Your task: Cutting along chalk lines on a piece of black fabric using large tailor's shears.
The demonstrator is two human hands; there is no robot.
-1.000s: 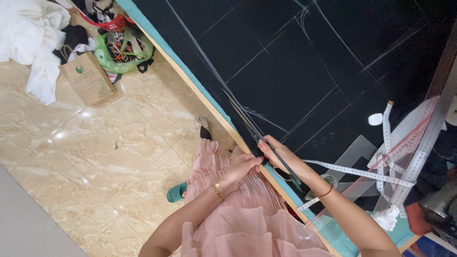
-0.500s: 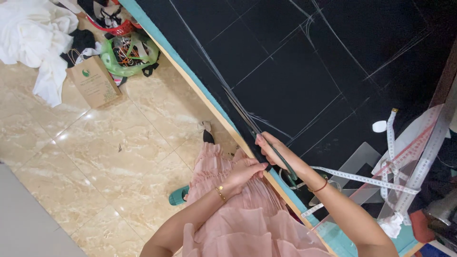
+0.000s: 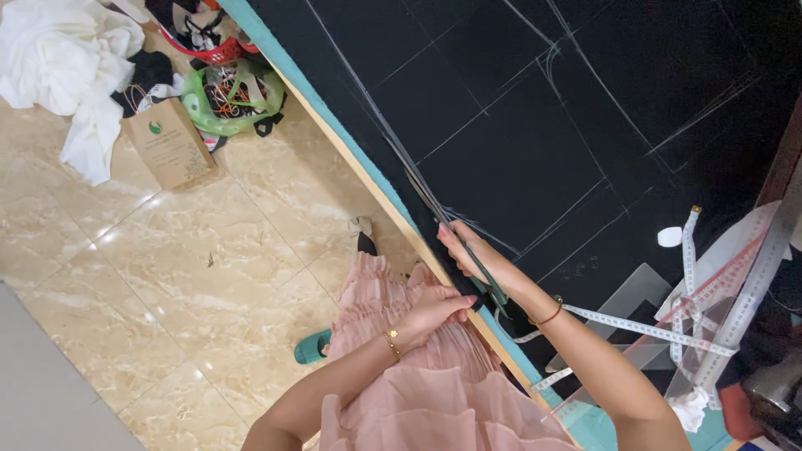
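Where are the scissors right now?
In the head view, the scissors are in the right hand, at the near edge of the black cloth, blades pointing along a chalk line.

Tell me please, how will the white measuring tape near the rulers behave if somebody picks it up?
The measuring tape is probably floppy: it bends and loops across the clear rulers. It seems light, being a thin strip. It may snag when lifted, since it lies tangled over the rulers and passes by the right hand.

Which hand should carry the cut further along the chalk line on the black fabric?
Right. The right hand already grips the scissors, blades lying along the chalk line on the black fabric. The left hand rests at the table edge, off the fabric.
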